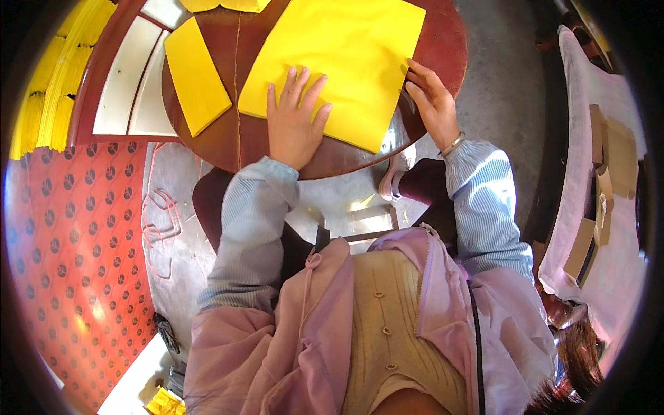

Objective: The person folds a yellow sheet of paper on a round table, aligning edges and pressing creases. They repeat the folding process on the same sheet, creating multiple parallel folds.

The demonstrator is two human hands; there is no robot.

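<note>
A large stack of yellow paper sheets [346, 62] lies at an angle on a dark red round table [443, 48]. My left hand [297, 121] rests flat on the near left part of the stack, its fingers apart. At the stack's right edge is my right hand [432, 100], with thumb and fingers bent and their tips touching that edge. Whether a sheet is pinched between those fingertips cannot be made out. To the left of the large stack sits a narrow yellow paper bundle [197, 76], apart from it.
Another yellow bundle [225, 4] lies at the table's far edge. Yellow stacks [52, 90] stand at the far left, beside white panels [128, 76]. A red patterned sheet [83, 256] covers the left side. Opened cardboard boxes [609, 173] sit on a pale-covered table [553, 266] at right.
</note>
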